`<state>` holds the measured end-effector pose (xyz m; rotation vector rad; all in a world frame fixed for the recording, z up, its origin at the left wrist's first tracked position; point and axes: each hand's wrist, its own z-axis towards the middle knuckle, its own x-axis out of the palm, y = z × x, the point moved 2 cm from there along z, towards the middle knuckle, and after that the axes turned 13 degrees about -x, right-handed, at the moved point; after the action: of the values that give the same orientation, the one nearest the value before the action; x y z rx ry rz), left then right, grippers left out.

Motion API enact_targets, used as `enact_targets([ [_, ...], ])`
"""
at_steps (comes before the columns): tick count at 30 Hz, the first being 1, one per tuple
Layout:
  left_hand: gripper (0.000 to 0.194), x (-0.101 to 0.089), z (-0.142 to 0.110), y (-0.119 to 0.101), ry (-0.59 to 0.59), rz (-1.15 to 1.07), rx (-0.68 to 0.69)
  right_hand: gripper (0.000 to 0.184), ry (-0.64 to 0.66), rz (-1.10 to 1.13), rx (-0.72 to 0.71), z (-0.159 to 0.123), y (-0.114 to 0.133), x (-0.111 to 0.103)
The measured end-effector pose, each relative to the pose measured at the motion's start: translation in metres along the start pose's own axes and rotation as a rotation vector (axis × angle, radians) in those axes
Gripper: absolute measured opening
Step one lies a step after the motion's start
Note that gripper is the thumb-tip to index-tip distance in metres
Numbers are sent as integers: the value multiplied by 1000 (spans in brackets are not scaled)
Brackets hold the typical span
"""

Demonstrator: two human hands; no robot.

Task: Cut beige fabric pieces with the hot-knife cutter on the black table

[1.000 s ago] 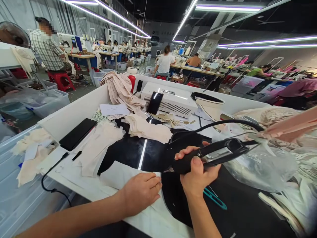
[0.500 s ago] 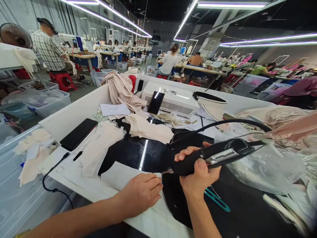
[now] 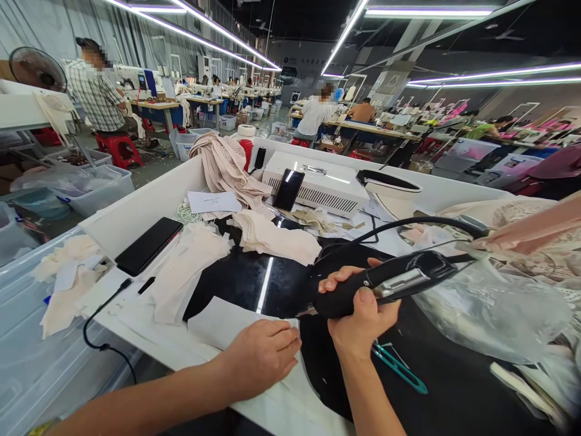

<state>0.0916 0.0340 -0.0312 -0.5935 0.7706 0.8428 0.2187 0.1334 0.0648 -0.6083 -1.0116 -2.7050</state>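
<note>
Currently, w/ the view ctr as your clock face, your L hand (image 3: 263, 357) is btwn 6 & 7, fingers together on the R edge of a white sheet (image 3: 222, 321); thumb's hidden, so can't tell if it's pinching. A slotted teal tool (image 3: 402, 370) lies btwn 4 & 5, beside your R wrist. Your R hand (image 3: 363, 318), also btwn 4 & 5, is clamped round a black handheld tool (image 3: 385, 284) at approx. 4; its tip's just beside the sheet's edge, contact unclear. Clear plastic bag (image 3: 494, 315) at approx. 4. Black phone (image 3: 149, 245) lies at approx. 9, cream fabric pieces (image 3: 279, 239) near ctr. Farther off, a 2nd phone (image 3: 289, 189) is propped against a white vented box (image 3: 327, 181) at 12. Pink fabric (image 3: 227, 163) heaped at approx. 10. Beyond: co-worker in checked shirt (image 3: 97, 97), approx. 10.
</note>
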Motion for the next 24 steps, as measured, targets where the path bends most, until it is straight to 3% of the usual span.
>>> enact_targets([
  [14,28,-2,1,-1,-69,9,1,42,71,50,55,3,6,3],
  [24,28,-7,1,-2,-101,-43,-19,41,15,19,41,6,10,-9],
])
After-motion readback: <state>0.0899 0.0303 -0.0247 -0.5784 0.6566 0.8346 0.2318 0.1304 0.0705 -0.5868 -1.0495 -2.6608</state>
